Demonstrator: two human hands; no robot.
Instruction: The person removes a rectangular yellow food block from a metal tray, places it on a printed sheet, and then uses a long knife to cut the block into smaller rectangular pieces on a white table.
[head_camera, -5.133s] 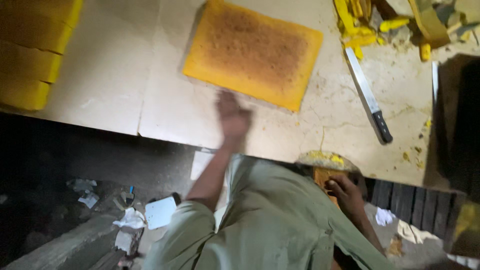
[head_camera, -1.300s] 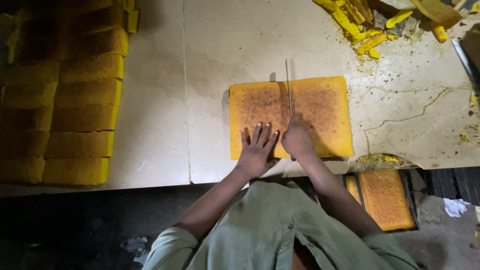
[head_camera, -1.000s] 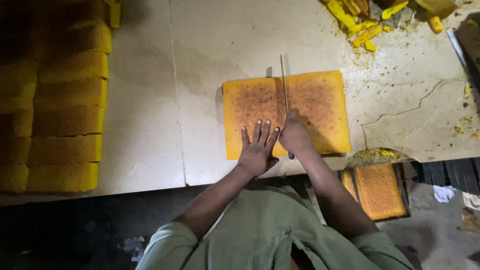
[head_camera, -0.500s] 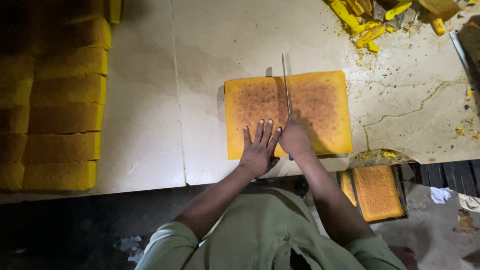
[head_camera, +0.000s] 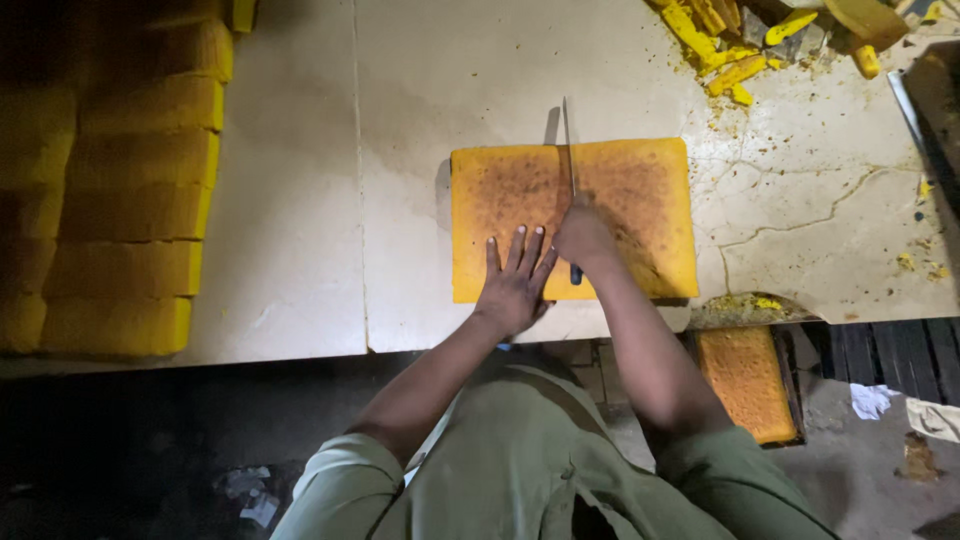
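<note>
Rows of cut yellow cake blocks (head_camera: 120, 200) sit stacked at the left of the pale stone desk (head_camera: 290, 200). At centre lies the browned square sponge slab (head_camera: 630, 190): left hand (head_camera: 515, 285) pressed flat on it, fingers released; right hand (head_camera: 585, 235) clenched around the long knife (head_camera: 567, 150), mid-slab. Most cutting seems left. Yellow trimmings (head_camera: 720, 50) lie right.

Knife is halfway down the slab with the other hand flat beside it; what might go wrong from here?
The left hand lies flat on the cake slab with its fingertips close to the knife held by the right hand; a slip sideways could cut them. The slab's near edge sits close to the table edge, so pressure might push it off.
</note>
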